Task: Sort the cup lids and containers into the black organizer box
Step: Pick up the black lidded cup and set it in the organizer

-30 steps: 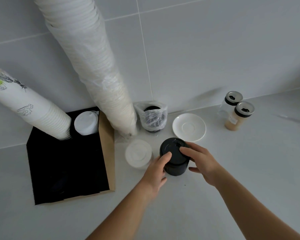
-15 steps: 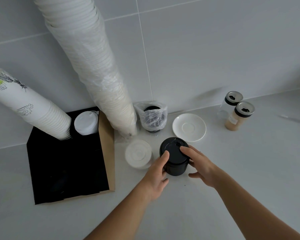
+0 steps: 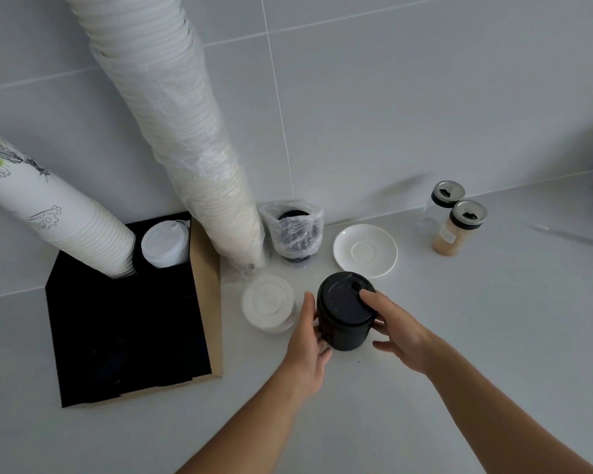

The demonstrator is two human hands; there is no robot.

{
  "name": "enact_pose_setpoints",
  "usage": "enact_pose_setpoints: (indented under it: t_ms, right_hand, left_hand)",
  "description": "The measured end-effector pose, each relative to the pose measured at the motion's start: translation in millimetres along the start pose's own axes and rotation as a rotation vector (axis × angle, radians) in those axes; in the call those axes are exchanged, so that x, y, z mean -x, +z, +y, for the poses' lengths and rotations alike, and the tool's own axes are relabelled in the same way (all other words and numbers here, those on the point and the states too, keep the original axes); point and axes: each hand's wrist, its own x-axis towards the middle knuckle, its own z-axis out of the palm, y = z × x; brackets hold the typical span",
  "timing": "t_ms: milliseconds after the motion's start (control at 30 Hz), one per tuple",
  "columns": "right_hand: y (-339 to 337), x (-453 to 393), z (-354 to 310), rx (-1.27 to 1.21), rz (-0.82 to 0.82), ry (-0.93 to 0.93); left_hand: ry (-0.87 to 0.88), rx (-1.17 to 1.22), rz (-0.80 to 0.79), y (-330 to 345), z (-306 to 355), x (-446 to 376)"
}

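Note:
A stack of black cup lids [image 3: 344, 311] stands on the grey counter in the middle. My left hand [image 3: 307, 347] cups its left side and my right hand [image 3: 396, 331] grips its right side, fingertips on the top lid. A short stack of white lids [image 3: 267, 302] sits just left of it. The black organizer box [image 3: 131, 323] with a brown cardboard wall lies at the left. In the box's back compartments stand a stack of white lids [image 3: 165, 242] and a leaning stack of printed paper cups [image 3: 53, 213].
A tall plastic-wrapped column of white cups [image 3: 178, 131] leans against the tiled wall beside the box. A bagged stack of black lids [image 3: 293, 232] and a white saucer [image 3: 365, 251] stand behind my hands. Two shaker jars [image 3: 456, 220] are at the right.
Both hands have closed in lower around the sides of the black lid stack. The stack has barely moved.

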Motion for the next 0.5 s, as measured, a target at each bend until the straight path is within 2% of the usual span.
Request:
enact_pose_setpoints:
  t_ms: [133,333,500]
  right_hand:
    - [6,17,-2,0.074,-0.004,-0.005]
    - [14,43,-1,0.143,0.005,-0.014]
    - [31,64,0,0.166,0.010,-0.040]
  left_hand:
    - [0.010,0.015,0.011,-1,-6,11]
    - [-0.076,-0.015,-0.003,-13,-16,38]
    - [-0.051,0.055,-0.008,-28,-20,60]
